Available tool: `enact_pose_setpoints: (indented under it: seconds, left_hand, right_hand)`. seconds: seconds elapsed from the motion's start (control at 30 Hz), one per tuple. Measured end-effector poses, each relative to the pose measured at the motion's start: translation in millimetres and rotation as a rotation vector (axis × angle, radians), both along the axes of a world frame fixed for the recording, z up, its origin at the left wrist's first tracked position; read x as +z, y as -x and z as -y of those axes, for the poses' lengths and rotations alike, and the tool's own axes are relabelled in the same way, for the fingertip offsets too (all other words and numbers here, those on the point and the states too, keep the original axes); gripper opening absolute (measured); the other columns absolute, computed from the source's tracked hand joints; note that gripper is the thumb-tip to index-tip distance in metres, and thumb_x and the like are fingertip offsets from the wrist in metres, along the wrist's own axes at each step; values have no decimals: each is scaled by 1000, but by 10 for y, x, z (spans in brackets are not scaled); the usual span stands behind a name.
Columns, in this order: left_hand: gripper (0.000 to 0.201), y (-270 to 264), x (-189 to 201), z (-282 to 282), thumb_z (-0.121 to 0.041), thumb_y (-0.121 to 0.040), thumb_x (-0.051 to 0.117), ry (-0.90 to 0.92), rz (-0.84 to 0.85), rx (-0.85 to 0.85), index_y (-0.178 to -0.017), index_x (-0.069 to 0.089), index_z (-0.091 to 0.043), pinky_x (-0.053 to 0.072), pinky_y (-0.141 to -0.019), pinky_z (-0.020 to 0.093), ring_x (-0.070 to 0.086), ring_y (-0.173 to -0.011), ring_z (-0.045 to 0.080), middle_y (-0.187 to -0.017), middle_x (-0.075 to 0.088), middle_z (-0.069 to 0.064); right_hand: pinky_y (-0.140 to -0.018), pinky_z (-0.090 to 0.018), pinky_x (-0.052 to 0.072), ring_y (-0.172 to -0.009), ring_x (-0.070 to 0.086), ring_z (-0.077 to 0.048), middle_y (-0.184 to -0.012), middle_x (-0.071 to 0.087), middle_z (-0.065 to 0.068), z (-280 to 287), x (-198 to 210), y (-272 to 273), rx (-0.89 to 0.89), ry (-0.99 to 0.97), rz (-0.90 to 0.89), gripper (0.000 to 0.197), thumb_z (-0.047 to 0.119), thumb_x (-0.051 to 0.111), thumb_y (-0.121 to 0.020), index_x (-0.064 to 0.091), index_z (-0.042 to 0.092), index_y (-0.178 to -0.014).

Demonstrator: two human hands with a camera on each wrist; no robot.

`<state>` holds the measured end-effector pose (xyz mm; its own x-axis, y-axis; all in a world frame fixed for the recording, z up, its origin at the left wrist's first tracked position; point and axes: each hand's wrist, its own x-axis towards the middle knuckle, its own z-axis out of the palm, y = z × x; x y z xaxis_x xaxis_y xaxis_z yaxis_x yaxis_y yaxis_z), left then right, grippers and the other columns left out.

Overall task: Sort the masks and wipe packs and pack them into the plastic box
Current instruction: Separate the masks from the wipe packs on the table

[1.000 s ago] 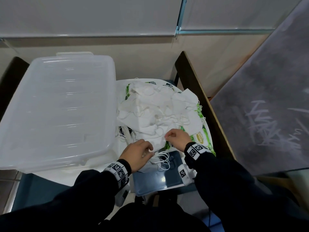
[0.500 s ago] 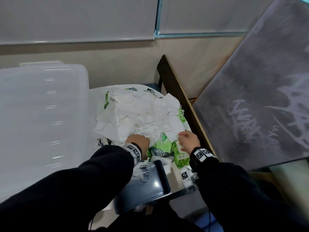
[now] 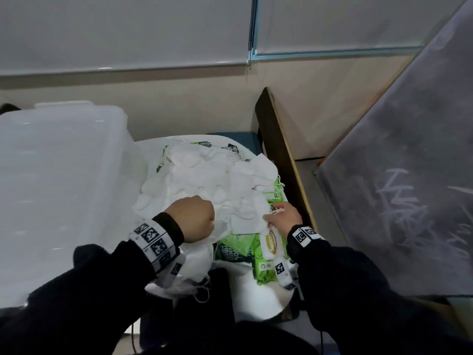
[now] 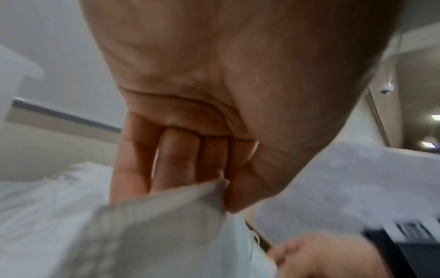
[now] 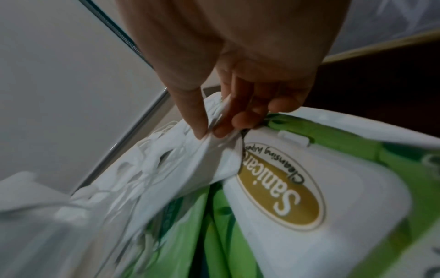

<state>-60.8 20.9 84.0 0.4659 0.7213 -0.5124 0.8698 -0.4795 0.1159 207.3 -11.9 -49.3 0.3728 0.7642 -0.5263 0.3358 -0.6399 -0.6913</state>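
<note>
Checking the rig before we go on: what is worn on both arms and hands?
Both arms wear dark long sleeves. The left hand and right hand are bare. Each wrist carries a white band printed with black square tracking markers, with a small marker-tagged white unit beneath.

- One plastic box (image 3: pixel 61 190), clear, stands to the left of the left hand.
- One heap of white masks (image 3: pixel 212 180) lies just beyond both hands; single masks are too tangled to count.
- At least three green wipe packs (image 3: pixel 258 254) show between and under the hands, one with a white flip lid (image 5: pixel 316 212) below the right fingers; two more pack corners (image 3: pixel 204 144) show at the far edge of the heap. The full number is hidden.
- Two hands: the left hand (image 3: pixel 194 217) and the right hand (image 3: pixel 285 217), each at the masks.
- Two marker wristbands (image 3: pixel 153 242), one on each wrist.
</note>
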Motion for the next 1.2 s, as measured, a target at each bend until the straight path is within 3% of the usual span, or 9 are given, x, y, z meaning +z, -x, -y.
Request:
enact_pose_setpoints:
  seconds: [0.1,0.23,0.43,0.57,0.7,0.83,1.0,1.13,1.2]
  left_hand:
    - [26,100,189,-4,-28,-89,47,-20,231,187,-94,72,-26,49,-73,33,62,-86,19,-91,72,-5]
    - [15,169,103,106,-22,-95,56,-7,611,590,-85,68,-23,44,-67,30,62,-82,14,-83,69,-8]
    - [11,59,-255,485,-13,-98,63,317,1049,1131,-87,63,-11,49,-54,30,62,-64,19,-73,66,2]
    - [21,0,-321,642,3,-91,66,402,1149,1218,-110,63,-3,58,-56,33,69,-67,18,-87,75,9]
    - [37,-25,-297,722,-7,-71,68,409,1129,1221,-107,71,-4,58,-57,34,71,-70,16,-86,73,7]
    - [24,-142,-219,786,2,-86,60,481,1156,1200,-106,72,-1,58,-62,38,69,-76,22,-90,70,11]
    - [32,-222,-59,739,-24,-91,63,548,1550,1333,-110,76,-2,49,-96,61,68,-101,41,-114,72,22]
    - [57,-18,-105,712,-55,-91,68,508,1471,1214,-114,75,-4,50,-89,49,69,-101,35,-116,73,20]
    - [47,102,-143,751,-44,-83,80,429,1352,1036,-111,75,-6,50,-85,47,68,-97,32,-112,74,19]
  right_hand:
    - [-78,-37,59,-64,66,-18,-76,72,-7,5,51,0,80,7,-70,30,10,84,-80,70,11,-106]
    - [-46,-21,43,-44,53,-12,-60,61,-6,129,221,-71,30,-16,-342,19,-10,71,-87,68,7,-94]
    - [-66,-35,55,-77,64,-21,-84,68,-6,236,478,-222,-45,-60,-535,12,3,73,-89,71,14,-86]
    - [-59,-40,64,-84,74,-26,-100,72,-12,192,770,-203,-102,-100,-732,12,4,72,-91,68,7,-103]
    - [-70,-42,65,-81,73,-25,-99,69,-14,165,1095,-142,-120,-282,-778,12,-2,69,-92,63,6,-97]
    - [-97,-42,55,-107,70,-30,-98,76,-5,169,1401,-10,263,-609,-664,25,-20,65,-85,58,4,-89]
    - [-113,-31,43,-133,57,-4,-111,78,7,297,1552,283,948,-642,-179,39,-14,60,-75,66,24,-80]
    - [-123,-30,24,-143,43,-2,-126,71,19,329,1600,399,1255,-650,45,24,1,58,-80,66,23,-86]
    - [-126,-30,13,-140,46,-2,-123,72,18,395,1632,457,1296,-635,61,19,8,67,-84,71,26,-89]
